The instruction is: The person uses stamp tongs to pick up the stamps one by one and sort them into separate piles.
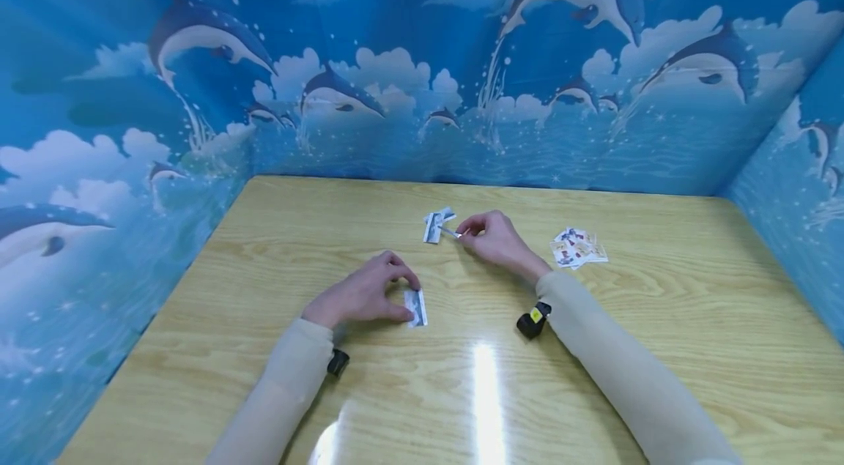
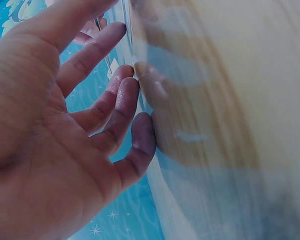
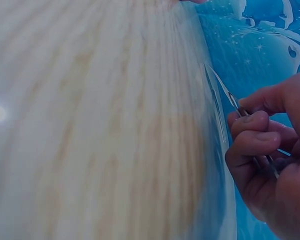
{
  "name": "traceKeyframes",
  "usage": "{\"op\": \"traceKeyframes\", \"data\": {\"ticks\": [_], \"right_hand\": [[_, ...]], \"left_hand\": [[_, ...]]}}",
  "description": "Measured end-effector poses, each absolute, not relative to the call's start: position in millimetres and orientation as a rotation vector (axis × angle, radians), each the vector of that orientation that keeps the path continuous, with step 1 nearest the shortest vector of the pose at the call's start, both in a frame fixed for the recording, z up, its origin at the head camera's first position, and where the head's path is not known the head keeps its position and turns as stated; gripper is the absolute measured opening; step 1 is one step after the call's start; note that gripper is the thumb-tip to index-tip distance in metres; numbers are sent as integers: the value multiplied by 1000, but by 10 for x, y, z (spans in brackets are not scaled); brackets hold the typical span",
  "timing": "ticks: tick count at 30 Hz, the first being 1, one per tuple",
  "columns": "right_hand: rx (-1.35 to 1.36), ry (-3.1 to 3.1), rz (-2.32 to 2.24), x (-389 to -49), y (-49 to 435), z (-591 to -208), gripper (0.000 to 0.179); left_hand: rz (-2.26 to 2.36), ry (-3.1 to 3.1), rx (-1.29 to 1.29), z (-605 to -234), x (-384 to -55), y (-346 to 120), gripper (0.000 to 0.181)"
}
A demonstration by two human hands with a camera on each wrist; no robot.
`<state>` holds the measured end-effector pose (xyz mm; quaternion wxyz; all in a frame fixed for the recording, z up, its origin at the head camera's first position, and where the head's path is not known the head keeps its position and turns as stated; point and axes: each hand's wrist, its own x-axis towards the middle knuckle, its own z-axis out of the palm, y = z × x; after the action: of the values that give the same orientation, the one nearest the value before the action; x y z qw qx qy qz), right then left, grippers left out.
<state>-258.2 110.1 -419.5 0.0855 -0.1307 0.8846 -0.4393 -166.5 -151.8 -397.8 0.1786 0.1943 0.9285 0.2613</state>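
In the head view, my left hand [image 1: 364,294] rests on the table, its thumb and index finger spread across a small grey-and-white printed card [image 1: 417,305]. The left wrist view has the other fingers [image 2: 142,132] with their tips down on the tabletop. My right hand [image 1: 497,239] pinches slim pointed metal tweezers [image 3: 232,99]. Their tip reaches left over a few overlapping grey-and-white cards [image 1: 432,228], farther back on the table. Whether the tip touches those cards, I cannot tell.
Several colourful printed pieces [image 1: 575,248] lie overlapping to the right of my right hand. The wood-grain table [image 1: 659,333] is glossy and reflects light. Behind it and along both sides hangs a blue dolphin-print curtain [image 1: 409,135].
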Motion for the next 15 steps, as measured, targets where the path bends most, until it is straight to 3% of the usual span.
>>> {"op": "traceKeyframes", "data": {"ticks": [15], "right_hand": [[-342,2609,-1273,-2626,991,-4161,17]], "left_hand": [[735,2620,597,-3972,-1679,-1535,39]]}}
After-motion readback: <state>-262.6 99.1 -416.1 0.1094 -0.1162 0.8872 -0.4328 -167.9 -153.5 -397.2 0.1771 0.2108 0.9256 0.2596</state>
